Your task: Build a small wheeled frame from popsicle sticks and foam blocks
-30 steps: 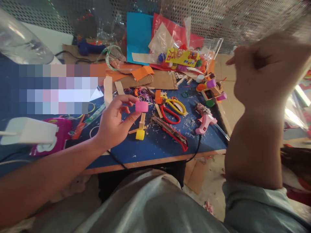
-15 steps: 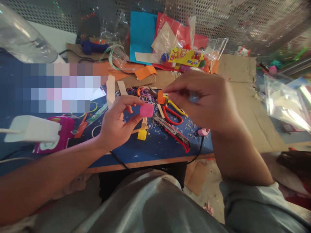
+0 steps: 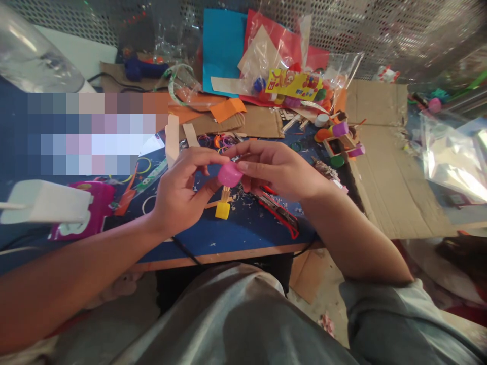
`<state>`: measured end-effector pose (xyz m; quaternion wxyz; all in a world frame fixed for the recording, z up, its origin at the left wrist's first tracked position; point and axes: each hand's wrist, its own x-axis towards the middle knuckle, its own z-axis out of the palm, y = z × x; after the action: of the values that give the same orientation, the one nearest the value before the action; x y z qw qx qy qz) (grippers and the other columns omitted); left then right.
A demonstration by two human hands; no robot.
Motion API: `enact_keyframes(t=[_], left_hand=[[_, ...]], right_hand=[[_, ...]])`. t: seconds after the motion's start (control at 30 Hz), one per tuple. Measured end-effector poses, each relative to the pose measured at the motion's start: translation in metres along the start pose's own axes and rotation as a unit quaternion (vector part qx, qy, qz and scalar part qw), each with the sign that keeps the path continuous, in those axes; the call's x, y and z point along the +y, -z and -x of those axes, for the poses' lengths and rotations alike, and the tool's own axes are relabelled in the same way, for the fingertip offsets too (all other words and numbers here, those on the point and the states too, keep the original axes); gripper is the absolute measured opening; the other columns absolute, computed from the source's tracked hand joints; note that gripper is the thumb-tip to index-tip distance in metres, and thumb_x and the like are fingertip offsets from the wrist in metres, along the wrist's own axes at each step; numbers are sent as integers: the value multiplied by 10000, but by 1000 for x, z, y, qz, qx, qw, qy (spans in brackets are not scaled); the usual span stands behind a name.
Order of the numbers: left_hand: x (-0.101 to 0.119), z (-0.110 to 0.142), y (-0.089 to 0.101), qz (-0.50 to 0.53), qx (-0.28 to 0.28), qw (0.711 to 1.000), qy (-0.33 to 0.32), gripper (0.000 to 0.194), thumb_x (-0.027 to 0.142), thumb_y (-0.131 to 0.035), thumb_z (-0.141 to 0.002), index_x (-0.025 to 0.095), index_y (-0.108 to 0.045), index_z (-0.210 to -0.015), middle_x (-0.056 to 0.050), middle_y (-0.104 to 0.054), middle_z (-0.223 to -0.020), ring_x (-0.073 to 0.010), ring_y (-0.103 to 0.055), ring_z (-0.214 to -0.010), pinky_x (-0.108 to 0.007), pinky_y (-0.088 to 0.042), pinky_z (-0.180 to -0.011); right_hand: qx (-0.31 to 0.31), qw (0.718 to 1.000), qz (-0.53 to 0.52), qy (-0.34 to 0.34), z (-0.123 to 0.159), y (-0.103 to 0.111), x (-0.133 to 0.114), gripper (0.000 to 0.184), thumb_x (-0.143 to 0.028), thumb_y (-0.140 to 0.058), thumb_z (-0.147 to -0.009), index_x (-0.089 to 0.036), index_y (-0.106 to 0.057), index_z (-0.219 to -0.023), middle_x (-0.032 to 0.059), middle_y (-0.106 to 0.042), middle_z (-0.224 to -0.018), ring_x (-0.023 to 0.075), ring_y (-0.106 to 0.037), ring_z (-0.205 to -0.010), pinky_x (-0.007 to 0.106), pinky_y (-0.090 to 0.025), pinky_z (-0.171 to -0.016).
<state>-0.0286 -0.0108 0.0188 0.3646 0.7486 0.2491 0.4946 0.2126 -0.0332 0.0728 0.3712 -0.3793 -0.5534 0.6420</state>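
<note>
A pink cap (image 3: pixel 229 175) is pinched between the thumb and fingertips of my left hand (image 3: pixel 178 190). From the other side, the thumb and fingers of my right hand (image 3: pixel 279 170) also close on it. Just below the cap, wooden sticks (image 3: pixel 225 193) run down to a yellow cap (image 3: pixel 222 210); whether they join the pink cap I cannot tell. A red utility knife (image 3: pixel 279 212) lies under my right hand, partly covered by it. The pink glue gun (image 3: pixel 330 175) is mostly hidden behind my right wrist.
A small wooden piece with coloured caps (image 3: pixel 338 142) stands at the right beside a cardboard sheet (image 3: pixel 384 167). Colourful packs and paper (image 3: pixel 224 50) lie at the back. On the left are a clear bottle (image 3: pixel 38 56), a white charger (image 3: pixel 45 202) and a magenta box (image 3: pixel 99 203).
My right hand has come down from the upper right to the middle and taken hold of the pink cap. My left hand has kept its pinch, and the cap has tilted.
</note>
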Motion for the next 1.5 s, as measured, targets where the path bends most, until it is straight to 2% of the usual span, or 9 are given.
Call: enact_keyframes(t=[0.13,0.2,0.3,0.4,0.5,0.67,0.87,1.23,1.5], left_hand=[[-4,0,-1,11,26,1000,-1,261,442,-844,-1105,316,-785,-1325,-75,-788,-1242,-235,-746,-1056,-409,-599,-884],[-4,0,2,-4,19,1000,24,292,514,-736,-1163,290,-746,-1351,-76,-769,-1173,-236,-744,-1043,-407,-595,-884],[2,1,9,-71,-79,992,62,587,763,-501,-1188,238,-707,-1348,-69,-720,-1040,-250,-698,-945,-425,-543,-833],[12,2,12,-195,-195,958,75,806,969,-621,-999,216,-687,-1280,-58,-712,-998,-294,-696,-932,-478,-508,-915],[22,2,8,-293,-247,918,104,706,824,-835,-891,215,-676,-1212,-64,-739,-981,-349,-730,-970,-540,-475,-1034],[29,-1,3,-314,-296,893,127,445,665,-741,-933,242,-677,-1057,-46,-768,-874,-331,-714,-872,-525,-418,-1002],[23,0,6,-287,-267,913,114,268,503,-635,-984,243,-698,-963,-32,-824,-893,-288,-713,-820,-497,-411,-990],[19,2,6,-256,-219,941,39,54,224,-622,-1013,227,-676,-1008,-19,-767,-920,-241,-738,-868,-408,-493,-920],[21,0,5,-106,-151,983,-19,77,168,-641,-1112,228,-672,-1075,-47,-746,-1027,-207,-728,-960,-357,-585,-897]], right_hand=[[6,998,-59,-24,2,5,0,504,-360,-940,-964,-145,-739,-1373,3,-771,-889,130,-700,-686,234,-553,-555],[36,998,-55,-3,5,10,-1,506,-339,-933,-973,-161,-737,-1405,18,-791,-966,135,-722,-747,246,-602,-619],[96,993,-31,53,11,20,-3,538,-356,-949,-967,-222,-740,-1445,50,-821,-1174,188,-799,-996,282,-679,-791],[136,987,-11,86,14,30,-2,553,-384,-968,-945,-266,-745,-1437,71,-822,-1319,255,-805,-1232,345,-715,-930],[168,980,-7,109,13,37,5,533,-428,-974,-933,-283,-760,-1399,86,-824,-1380,288,-791,-1311,392,-731,-979],[198,971,-24,135,10,38,19,565,-452,-978,-925,-320,-775,-1435,77,-820,-1398,298,-775,-1338,396,-745,-942],[256,954,-32,151,11,37,28,518,-479,-971,-941,-354,-817,-1419,54,-807,-1474,232,-771,-1128,353,-710,-822],[221,960,-51,163,10,46,39,536,-508,-1017,-890,-331,-808,-1351,66,-780,-1390,207,-700,-1041,331,-654,-775],[175,970,-119,120,14,40,37,489,-458,-1051,-878,-297,-841,-1288,40,-791,-1321,163,-699,-1013,277,-659,-811]])
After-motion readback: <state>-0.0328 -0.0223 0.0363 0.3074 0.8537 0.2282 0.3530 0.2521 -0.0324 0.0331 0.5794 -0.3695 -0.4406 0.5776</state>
